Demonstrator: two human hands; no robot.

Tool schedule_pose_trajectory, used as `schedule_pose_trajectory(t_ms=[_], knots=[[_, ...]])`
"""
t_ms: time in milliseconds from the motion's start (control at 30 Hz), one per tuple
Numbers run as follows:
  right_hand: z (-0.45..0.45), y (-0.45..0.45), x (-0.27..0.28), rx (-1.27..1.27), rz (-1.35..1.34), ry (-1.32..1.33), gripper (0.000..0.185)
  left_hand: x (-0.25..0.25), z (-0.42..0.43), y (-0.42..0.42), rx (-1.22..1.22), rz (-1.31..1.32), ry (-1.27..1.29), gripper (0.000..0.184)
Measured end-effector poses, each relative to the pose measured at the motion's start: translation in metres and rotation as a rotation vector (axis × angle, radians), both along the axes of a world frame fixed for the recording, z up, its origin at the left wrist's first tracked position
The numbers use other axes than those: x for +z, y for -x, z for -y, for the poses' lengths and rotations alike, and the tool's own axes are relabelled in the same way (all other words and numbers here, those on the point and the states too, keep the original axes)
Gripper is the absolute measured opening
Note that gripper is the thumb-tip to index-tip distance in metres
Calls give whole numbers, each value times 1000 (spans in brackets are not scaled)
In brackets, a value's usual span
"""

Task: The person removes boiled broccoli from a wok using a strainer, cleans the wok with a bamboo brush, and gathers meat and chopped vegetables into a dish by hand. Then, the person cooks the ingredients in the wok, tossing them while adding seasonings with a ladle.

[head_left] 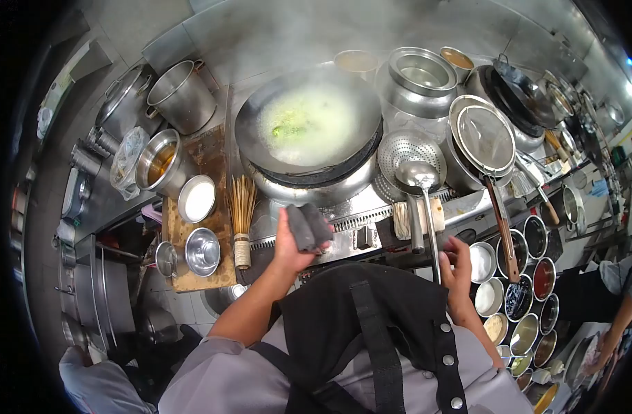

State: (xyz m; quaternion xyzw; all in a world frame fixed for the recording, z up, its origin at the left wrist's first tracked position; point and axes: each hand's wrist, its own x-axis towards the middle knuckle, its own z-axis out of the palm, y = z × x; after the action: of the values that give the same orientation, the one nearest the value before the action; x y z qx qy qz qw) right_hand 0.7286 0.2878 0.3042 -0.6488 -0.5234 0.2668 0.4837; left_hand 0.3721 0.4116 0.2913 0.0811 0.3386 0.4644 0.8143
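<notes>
My left hand [295,243] is wrapped round a folded dark grey cloth [309,226], just below the wok. The large wok [254,127] sits on the burner with pale, foaming, steaming liquid and a bit of green in it. My right hand [456,272] is beside the handle of a steel ladle [417,174], its fingers curled and spread a little; whether it touches the handle I cannot tell. The ladle's bowl rests on a perforated strainer [398,146]. A bamboo brush [243,214] stands left of my left hand.
Pots and bowls stand on the left around a wooden board [212,155]. A mesh strainer [486,138] lies across a pot at the right. Several seasoning containers [483,262] line the lower right. Other people are at the right edge and lower left.
</notes>
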Motion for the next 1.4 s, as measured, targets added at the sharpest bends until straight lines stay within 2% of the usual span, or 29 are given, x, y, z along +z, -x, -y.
schedule_pose_trajectory(t_ms=[33, 67, 100, 167, 200, 233, 267, 300, 333, 367, 400, 433, 500, 567, 633, 733, 833, 900, 933, 1067, 1133, 1200, 1400], knots=[[15, -15, -20, -108, 167, 35, 43, -4, -4, 7, 60, -12, -1, 83], [30, -34, -47, -88, 404, 37, 44, -7, -9, 14, 121, -23, -4, 84], [43, -48, -75, -88, 396, 42, 44, -9, -18, 19, 164, 7, 9, 81], [67, -64, -127, -9, 31, 624, 47, -1, -41, 15, 250, -16, -10, 76], [76, -66, -149, -9, 25, 626, 47, 5, -56, 10, 249, -21, -9, 76], [81, -67, -168, 26, 72, 515, 49, 13, -73, 5, 282, -32, -15, 65], [77, -63, -162, 62, 120, 401, 52, 19, -89, 0, 316, -42, -23, 54], [74, -65, -153, 63, 120, 399, 52, 24, -103, -6, 318, -43, -25, 54], [58, -51, -94, 60, 69, 519, 54, 26, -116, -12, 335, -33, 58, 45], [49, -44, -62, 54, 16, 639, 56, 28, -125, -17, 349, -24, 141, 39], [52, -47, -70, 95, -70, 467, 58, 31, -130, -19, 355, -16, 179, 34], [50, -46, -62, 94, -64, 468, 58, 25, -136, -19, 355, -10, 181, 34], [35, -35, -22, 208, -378, 299, 61, 1, -147, -10, 389, -74, 193, 30], [13, -25, 34, 241, -417, 326, 60, -13, -149, -7, 406, -83, 163, 28], [-9, -18, 75, 401, -664, 425, 56, -15, -150, -11, 416, -85, 131, 26], [-42, 13, 124, 501, -610, 530, 56, 1, -140, -15, 479, -101, 185, 28], [-65, 42, 145, 450, -708, 622, 56, 7, -117, -4, 473, -77, 107, 34], [-73, 61, 150, 460, -722, 647, 52, -14, -108, 21, 268, -10, 56, 38], [-75, 70, 151, 457, -781, 671, 49, -28, -101, 34, 249, -18, 38, 32], [-88, 103, 148, 459, -916, 725, 38, -35, -32, 75, 164, -52, -93, 32], [-93, 120, 152, 473, -1000, 749, 30, -61, 4, 98, 151, 7, -128, 46], [-97, 137, 154, 470, -1018, 770, 26, -50, 52, 119, 60, 40, -101, 52], [-109, 182, 152, 487, -1099, 820, 16, -72, 134, 140, 182, 13, -49, 48]])
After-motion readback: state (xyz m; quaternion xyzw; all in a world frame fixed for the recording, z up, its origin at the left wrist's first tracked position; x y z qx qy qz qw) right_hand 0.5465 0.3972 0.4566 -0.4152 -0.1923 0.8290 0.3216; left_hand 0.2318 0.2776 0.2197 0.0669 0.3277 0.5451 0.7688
